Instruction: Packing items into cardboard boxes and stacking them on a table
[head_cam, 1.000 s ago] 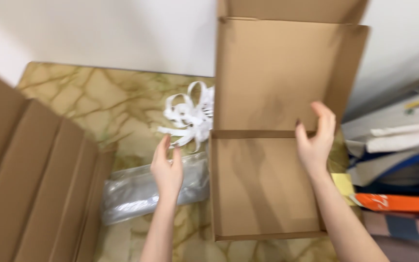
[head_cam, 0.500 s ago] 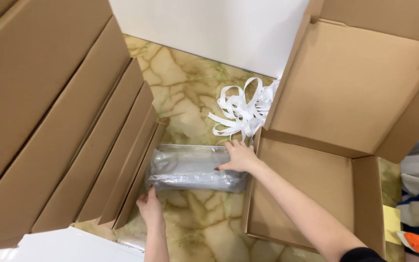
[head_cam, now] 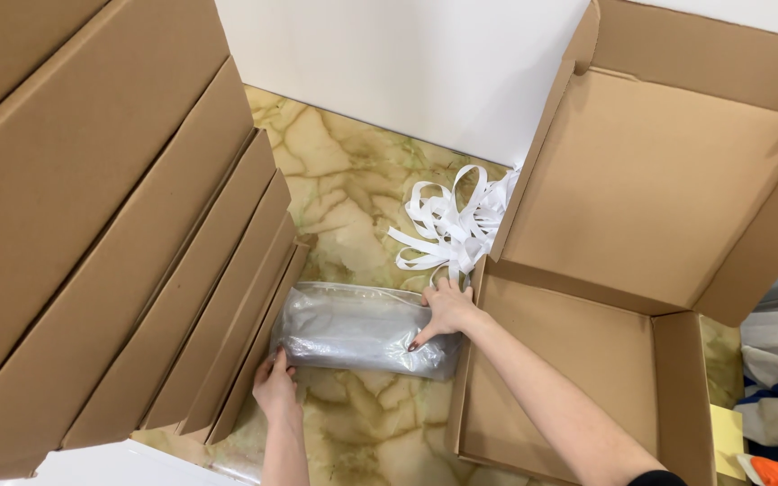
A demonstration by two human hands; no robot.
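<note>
On a green-veined marble floor (head_cam: 353, 180), a person's two bare hands close around a clear plastic bag (head_cam: 353, 328) that lies flat at the centre of the frame, between a leaning row of flat cardboard boxes (head_cam: 119, 234) at nine o'clock and an open cardboard mailer box (head_cam: 623, 270) at three o'clock. At the bag's five o'clock corner, the right hand (head_cam: 446, 310) rests with fingers spread and curled over the edge nearest the open box, grasping the plastic. At seven o'clock, the left hand (head_cam: 274, 389) has its fingers tucked against the bag's lower edge, touching it; whether they fully grip or merely steady it cannot be told. The bag holds something pale and folded, its exact contents unclear through the creased plastic. A loose tangle of white paper strips (head_cam: 452, 225) sits at one o'clock from the bag, just beside the box's raised lid. The mailer's tray stands empty with its lid propped upright, and the bag has not yet left the floor, so by the look of things the packing is at an early stage: the box is formed and open, the item is in hand, while placing it inside and closing the lid appear to remain undone.
</note>
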